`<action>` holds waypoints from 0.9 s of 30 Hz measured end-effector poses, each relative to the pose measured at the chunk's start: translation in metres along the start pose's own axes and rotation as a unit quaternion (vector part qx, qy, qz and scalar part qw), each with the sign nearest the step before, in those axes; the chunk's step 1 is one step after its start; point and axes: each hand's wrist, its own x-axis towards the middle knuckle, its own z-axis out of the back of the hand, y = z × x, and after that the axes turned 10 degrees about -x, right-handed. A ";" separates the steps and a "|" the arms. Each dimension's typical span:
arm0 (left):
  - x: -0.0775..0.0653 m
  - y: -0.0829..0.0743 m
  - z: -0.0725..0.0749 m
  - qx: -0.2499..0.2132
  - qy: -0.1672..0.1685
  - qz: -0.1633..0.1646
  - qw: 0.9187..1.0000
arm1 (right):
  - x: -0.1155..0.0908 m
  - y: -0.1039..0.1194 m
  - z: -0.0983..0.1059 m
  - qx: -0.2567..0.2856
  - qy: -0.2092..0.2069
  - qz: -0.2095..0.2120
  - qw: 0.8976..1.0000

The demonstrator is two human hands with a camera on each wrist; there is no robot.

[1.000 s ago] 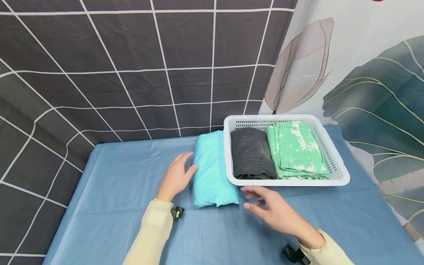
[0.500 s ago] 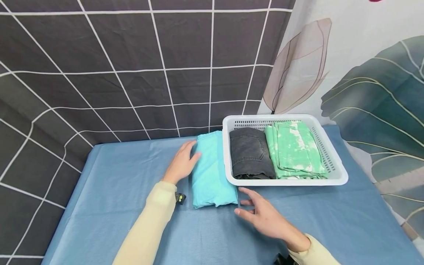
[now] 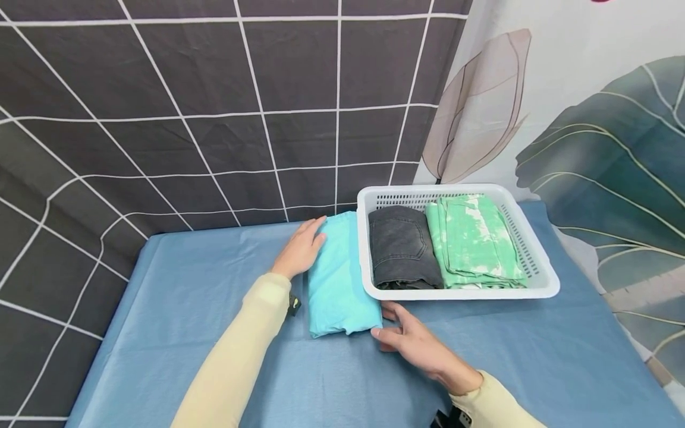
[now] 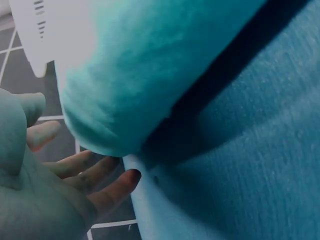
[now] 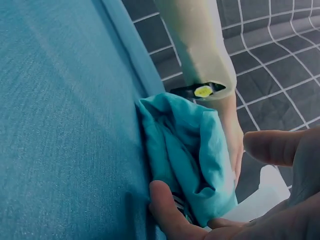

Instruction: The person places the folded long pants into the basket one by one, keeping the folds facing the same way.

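Observation:
A folded turquoise cloth (image 3: pixel 342 279) lies lengthwise on the blue-covered surface, against the basket's left side. At its far left edge is my left hand (image 3: pixel 299 248), fingers extended; in the left wrist view, fingertips (image 4: pixel 122 187) reach to the end of the cloth (image 4: pixel 135 70). My right hand (image 3: pixel 417 348) is at the near right corner with thumb and fingers spread. In the right wrist view, a fingertip (image 5: pixel 162 195) lies by the layered near end of the cloth (image 5: pixel 185 155). Whether it presses the fabric I cannot tell.
The white plastic basket (image 3: pixel 457 295) stands at the back right. It holds folded dark grey jeans (image 3: pixel 404 246) and a folded green-and-white cloth (image 3: pixel 476 241). A dark gridded curtain (image 3: pixel 214 119) hangs behind, and a leaf-patterned curtain (image 3: pixel 556 47) hangs at the right.
My left hand has moved away from me and right, up to the turquoise cloth's far left edge. The right hand has shifted left to its near corner. The cloth keeps its place.

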 end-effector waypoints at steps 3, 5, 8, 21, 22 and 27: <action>0.005 0.001 -0.003 -0.001 0.003 0.009 1.000 | 0.004 -0.001 -0.001 0.021 -0.001 -0.005 1.000; 0.008 0.003 -0.005 -0.003 0.007 0.015 1.000 | 0.006 0.000 -0.001 0.030 -0.002 -0.006 1.000; 0.014 0.007 -0.008 -0.006 0.014 0.022 1.000 | 0.007 -0.001 -0.002 0.040 -0.001 -0.008 0.999; 0.025 0.021 -0.012 -0.067 0.018 0.062 0.996 | 0.014 -0.003 -0.004 0.088 0.003 -0.034 0.996; 0.025 0.022 -0.012 -0.069 0.017 0.061 0.996 | 0.015 -0.004 -0.004 0.089 0.008 -0.031 0.996; 0.024 0.024 -0.011 -0.073 0.009 0.054 0.996 | 0.017 -0.007 -0.004 0.085 0.031 -0.022 0.996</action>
